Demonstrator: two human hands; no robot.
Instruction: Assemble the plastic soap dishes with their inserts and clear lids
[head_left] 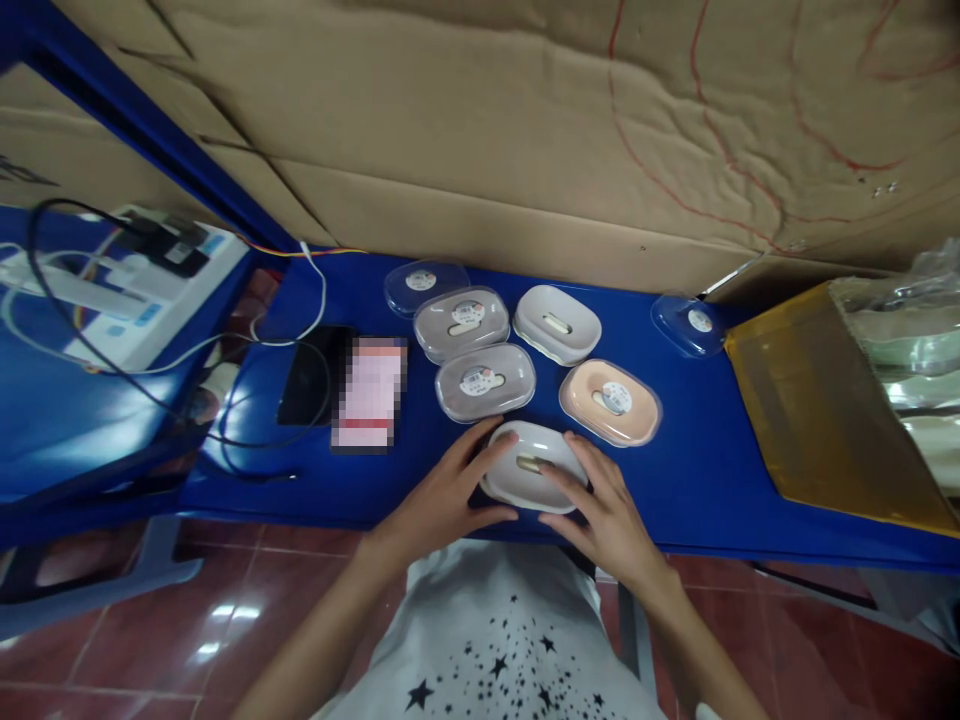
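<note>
At the table's near edge lies a white oval soap dish point(541, 482) with a slot in its middle and no clear lid visible on it. My left hand point(463, 483) grips its left side, thumb near the front rim and a finger reaching over the top. From the right, my right hand point(602, 502) curves round the dish, one finger touching the inside near the slot. Just beyond are two greyish lidded soap dishes point(486, 384), a peach lidded soap dish point(611, 402) and another white soap dish point(556, 324). The lidded ones carry round labels.
Loose clear lids point(688, 325) lie at the back right and back left. A cardboard box point(832, 420) with plastic-wrapped items stands at right. A phone point(370, 393), a black device point(313, 375), cables and a power strip point(161, 290) are at left. Cardboard point(450, 130) walls the back.
</note>
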